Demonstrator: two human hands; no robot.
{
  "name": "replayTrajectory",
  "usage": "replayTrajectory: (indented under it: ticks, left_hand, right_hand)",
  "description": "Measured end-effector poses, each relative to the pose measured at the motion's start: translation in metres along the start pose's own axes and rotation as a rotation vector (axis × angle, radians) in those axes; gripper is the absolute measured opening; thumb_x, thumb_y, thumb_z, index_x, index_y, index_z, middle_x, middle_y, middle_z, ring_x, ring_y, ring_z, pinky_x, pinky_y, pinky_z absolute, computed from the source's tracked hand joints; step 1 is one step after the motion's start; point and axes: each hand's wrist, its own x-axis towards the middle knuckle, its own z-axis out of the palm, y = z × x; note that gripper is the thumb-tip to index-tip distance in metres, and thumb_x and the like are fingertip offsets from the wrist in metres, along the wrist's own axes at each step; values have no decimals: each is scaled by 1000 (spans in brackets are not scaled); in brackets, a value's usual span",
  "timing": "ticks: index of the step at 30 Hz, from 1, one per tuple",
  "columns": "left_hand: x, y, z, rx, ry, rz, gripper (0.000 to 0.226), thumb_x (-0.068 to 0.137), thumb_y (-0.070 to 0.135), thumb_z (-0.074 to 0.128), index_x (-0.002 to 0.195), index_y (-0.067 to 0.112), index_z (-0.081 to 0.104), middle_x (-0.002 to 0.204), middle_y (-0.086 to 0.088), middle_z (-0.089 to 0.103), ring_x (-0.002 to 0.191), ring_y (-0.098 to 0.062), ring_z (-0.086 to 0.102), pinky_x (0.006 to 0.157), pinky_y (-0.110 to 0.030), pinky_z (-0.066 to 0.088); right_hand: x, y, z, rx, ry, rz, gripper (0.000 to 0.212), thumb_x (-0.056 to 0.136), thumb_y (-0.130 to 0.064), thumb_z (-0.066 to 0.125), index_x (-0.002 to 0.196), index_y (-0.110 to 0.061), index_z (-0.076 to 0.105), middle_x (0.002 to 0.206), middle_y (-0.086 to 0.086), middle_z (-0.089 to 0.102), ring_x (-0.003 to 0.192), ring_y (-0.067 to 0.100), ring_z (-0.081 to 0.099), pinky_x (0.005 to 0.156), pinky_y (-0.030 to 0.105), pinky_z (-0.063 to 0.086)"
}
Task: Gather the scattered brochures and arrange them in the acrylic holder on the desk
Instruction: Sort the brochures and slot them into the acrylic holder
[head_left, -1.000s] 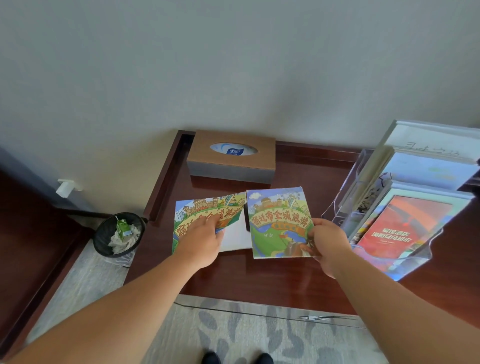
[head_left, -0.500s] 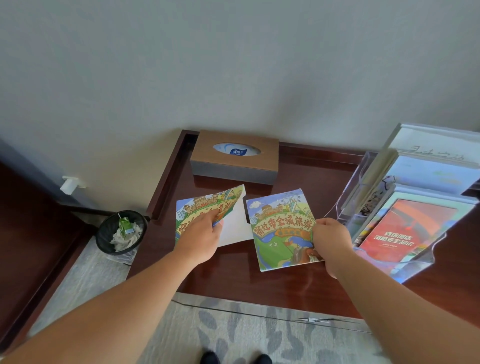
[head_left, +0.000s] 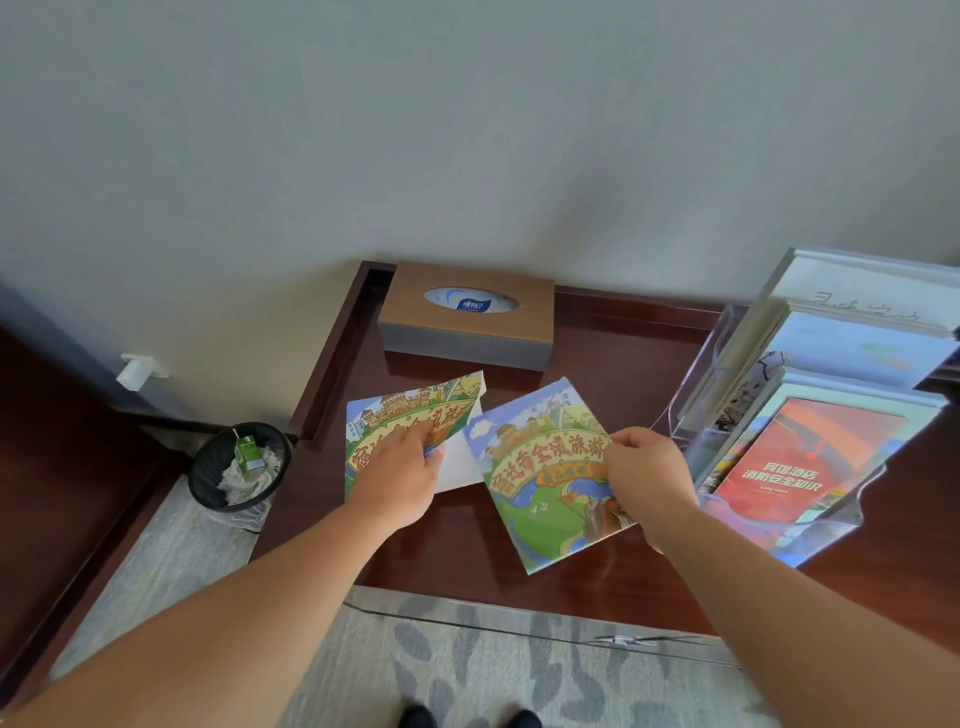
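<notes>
The colourful cartoon-map paper brochure (head_left: 540, 483), pinched in the right hand (head_left: 649, 478), is now swinging askew over the dark wooden tabletop (head_left: 467, 561), just beside the clear acrylic holder (head_left: 727, 332); the left hand (head_left: 402, 478) is pinching its twin (head_left: 395, 421); slotting is likely nearing.

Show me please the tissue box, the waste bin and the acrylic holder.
tissue box (head_left: 535, 317): head view, brown top face.
waste bin (head_left: 205, 483): head view, black mesh wall.
acrylic holder (head_left: 698, 379): head view, clear left side wall.
</notes>
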Motion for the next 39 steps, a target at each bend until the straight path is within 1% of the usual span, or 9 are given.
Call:
replayTrajectory:
  ticks: [3, 7, 11, 15, 17, 25, 30, 34, 39]
  left_hand:
    - [0, -1, -1, -15, -16, 1, 46, 105, 36, 32, 147, 19, 39, 143, -3, 49, 132, -24, 44, 108, -45, 39]
    - [-5, 2, 2, -9, -83, 28, 48, 105, 35, 35, 150, 18, 35, 145, -4, 46, 136, -25, 39, 111, -44, 34]
    - [-6, 5, 4, -16, -79, 38, 47, 104, 35, 35, 147, 17, 38, 138, -6, 49, 131, -26, 44, 106, -45, 38]
    - [-5, 7, 2, -37, -76, 39, 45, 105, 35, 33, 145, 17, 41, 136, -5, 51, 128, -25, 46, 106, -44, 38]
    - [-6, 8, 3, -26, -80, 40, 46, 105, 35, 34, 146, 17, 39, 136, -5, 51, 129, -25, 45, 107, -44, 38]
    - [-9, 8, 3, 14, -121, 76, 50, 105, 36, 34, 153, 27, 27, 143, -5, 44, 135, -24, 39, 109, -44, 36]
    - [-16, 13, 10, 107, -169, 80, 52, 104, 40, 33, 154, 33, 19, 159, -8, 24, 148, -26, 19, 116, -50, 26]
    - [-15, 16, 8, 80, -158, 74, 52, 105, 40, 31, 155, 31, 18, 158, -8, 26, 148, -25, 19, 117, -47, 25]
    - [-16, 20, 11, 80, -151, 61, 53, 105, 38, 33, 155, 31, 18, 159, -10, 23, 148, -26, 17, 115, -52, 25]
  right_hand:
    - [-2, -7, 7, -108, -42, -62, 20, 76, -17, 47, 76, -22, 66, 66, 0, 68, 57, 21, 61, 56, 39, 56]
    - [-2, -16, 22, -131, -166, -67, 22, 82, -10, 45, 84, -19, 65, 70, 1, 67, 46, 15, 61, 48, 29, 55]
    - [4, -22, 31, 112, -181, 48, 28, 86, -12, 54, 112, -19, 62, 102, 5, 66, 76, 25, 65, 65, 34, 53]
    - [0, -15, 24, 98, -367, 278, 11, 85, -2, 56, 94, -2, 62, 90, 15, 68, 69, 27, 65, 69, 39, 60]
    - [-5, -13, 24, 56, -459, 356, 24, 87, 9, 45, 96, -3, 63, 84, 15, 72, 53, 24, 67, 52, 32, 59]
    - [7, -23, 22, -183, -318, -8, 44, 89, 11, 38, 96, -17, 71, 81, 1, 65, 54, 16, 59, 45, 25, 44]
    - [17, -23, 38, 251, -68, 55, 14, 94, -7, 52, 98, -16, 63, 65, 7, 58, 40, 18, 46, 47, 28, 44]
    - [18, -20, 43, 513, -108, 224, 15, 90, -21, 69, 95, -12, 59, 55, 4, 49, 43, 17, 42, 54, 33, 43]
    - [12, -8, 43, 508, -214, 403, 25, 90, 9, 42, 91, -4, 63, 59, 8, 44, 35, 15, 37, 44, 26, 39]
